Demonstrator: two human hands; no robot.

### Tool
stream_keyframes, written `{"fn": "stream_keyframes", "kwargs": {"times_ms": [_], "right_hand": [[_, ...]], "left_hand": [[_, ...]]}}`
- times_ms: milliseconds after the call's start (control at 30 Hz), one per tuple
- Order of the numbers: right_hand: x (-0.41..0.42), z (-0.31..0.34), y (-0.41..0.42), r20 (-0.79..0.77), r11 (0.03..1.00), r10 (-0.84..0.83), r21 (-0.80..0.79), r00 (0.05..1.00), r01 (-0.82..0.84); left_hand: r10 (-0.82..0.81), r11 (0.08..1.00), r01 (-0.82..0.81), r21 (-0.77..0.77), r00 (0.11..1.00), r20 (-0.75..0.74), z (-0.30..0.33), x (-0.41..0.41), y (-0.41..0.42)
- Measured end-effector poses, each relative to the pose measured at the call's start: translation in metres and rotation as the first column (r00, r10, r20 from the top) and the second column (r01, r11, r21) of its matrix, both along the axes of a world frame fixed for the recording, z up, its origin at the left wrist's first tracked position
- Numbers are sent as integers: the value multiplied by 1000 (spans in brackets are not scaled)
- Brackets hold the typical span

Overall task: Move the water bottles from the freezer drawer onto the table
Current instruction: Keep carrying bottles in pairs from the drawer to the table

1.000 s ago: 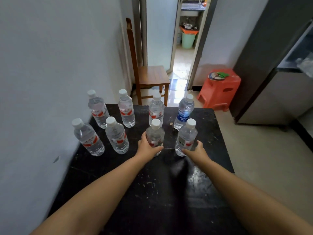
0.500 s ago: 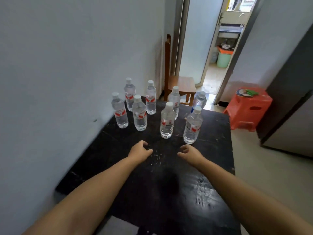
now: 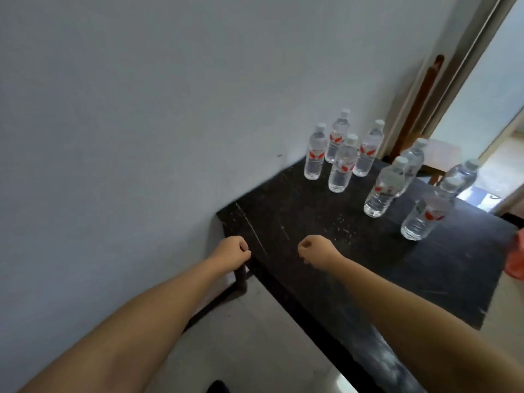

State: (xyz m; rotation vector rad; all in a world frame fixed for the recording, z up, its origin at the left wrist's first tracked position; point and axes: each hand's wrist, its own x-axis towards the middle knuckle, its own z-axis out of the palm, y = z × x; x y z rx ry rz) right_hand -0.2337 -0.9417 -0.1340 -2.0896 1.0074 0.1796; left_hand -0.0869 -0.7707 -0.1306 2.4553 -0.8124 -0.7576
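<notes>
The left hand was seen with its fingers curled into a loose fist, and nothing was held in it. It was positioned at the near left corner of the tabotop edge, beside the wall.

The right hand was likewise curled into a fist, and no object was gripped. It was held over the dark tabletop, just to the right of the left hand, with a gap kept between the two.

Eight water bottles were observed standing upright on the tabletop, beyond both hands and to their right, well apart from either hand. Four of them were grouped farthest away, close to the wall. Two further bottles were placed nearer, ahead and to the right of the right hand. The last pair was set farthest to the right, near the tabletop's far-right edge. White caps were fitted on all bottles, and red labels were visible on most.

Beyond the bottles, a wooden chair was seen against the wall next to a doorway. A red object was partly shown at the right border, too blurred to be identified.
</notes>
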Motion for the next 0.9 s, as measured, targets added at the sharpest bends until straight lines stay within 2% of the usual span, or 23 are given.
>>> {"fn": "stream_keyframes", "kwargs": {"times_ms": [133, 233, 500, 700, 900], "right_hand": [[67, 20, 53, -11, 964, 253, -81, 967, -253], [115, 28, 100, 7, 917, 382, -123, 924, -378], [219, 33, 250, -32, 701, 682, -254, 730, -666], [258, 38, 355, -74, 435, 878, -291, 473, -852], [265, 35, 453, -65, 128, 986, -270, 151, -954]], "left_hand": [[141, 990, -141, 17, 989, 41, 11, 32, 75], [259, 966, -260, 2, 964, 62, 19, 55, 131], [541, 838, -545, -13, 829, 144, 30, 105, 300], [711, 698, -716, -28, 688, 144, 17, 82, 399], [892, 446, -894, -36, 441, 95, 12, 26, 476]]}}
